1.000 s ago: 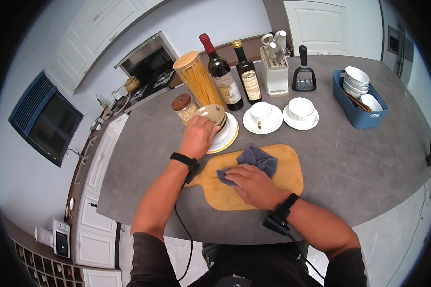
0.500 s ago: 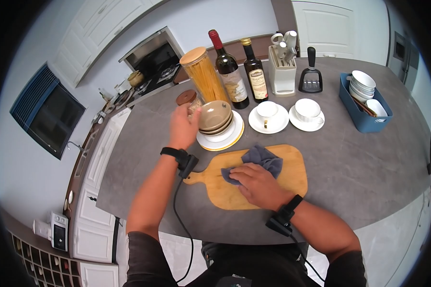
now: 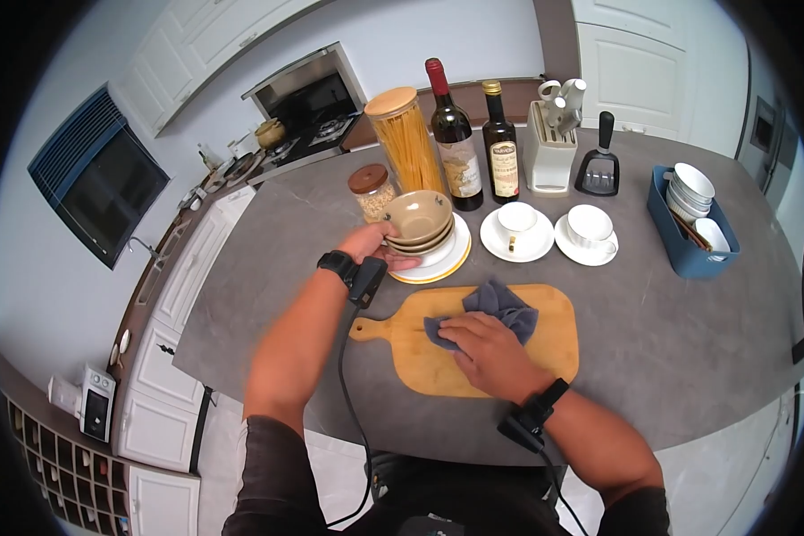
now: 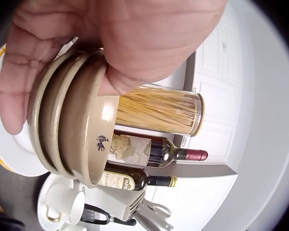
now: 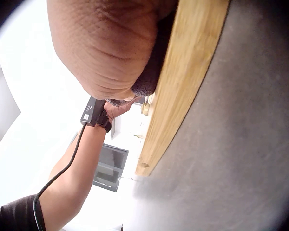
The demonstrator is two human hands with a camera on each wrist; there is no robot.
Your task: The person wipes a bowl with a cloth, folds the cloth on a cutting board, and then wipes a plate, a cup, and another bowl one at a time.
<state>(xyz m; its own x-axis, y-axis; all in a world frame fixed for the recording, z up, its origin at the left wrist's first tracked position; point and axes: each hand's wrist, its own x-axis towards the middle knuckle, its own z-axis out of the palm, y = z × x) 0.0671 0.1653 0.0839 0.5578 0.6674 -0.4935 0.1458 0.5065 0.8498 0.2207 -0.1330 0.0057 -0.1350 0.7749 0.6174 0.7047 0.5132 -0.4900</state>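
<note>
My left hand (image 3: pixel 375 245) grips a stack of brown bowls (image 3: pixel 417 216) from its left side. In the left wrist view, the thumb lies over the rim of the top bowl (image 4: pixel 99 130) and the fingers reach under the stack. Beneath the bowls are white plates (image 3: pixel 460 259), the lower one yellow-rimmed. My right hand (image 3: pixel 494 359) holds part of a bunched grey cloth (image 3: pixel 512 317) against the wooden cutting board (image 3: pixel 420 375), fingers bent over it. The right wrist view shows the cloth (image 5: pixel 145 85) under the hand, close on the board.
Behind the bowls stand an oat jar (image 3: pixel 372 192), a spaghetti jar (image 3: pixel 408 147), a wine bottle (image 3: pixel 458 156), a dark bottle (image 3: pixel 503 161) and a knife block (image 3: pixel 549 156). Cups on saucers (image 3: pixel 586 237), a black slotted tool (image 3: pixel 598 170) and a blue basket (image 3: pixel 697 246) of bowls are rightward.
My left hand lifted off the top bowl, swung left beside the oat jar, then came back and took hold of the stack from the left. The right hand stays on the cloth.
</note>
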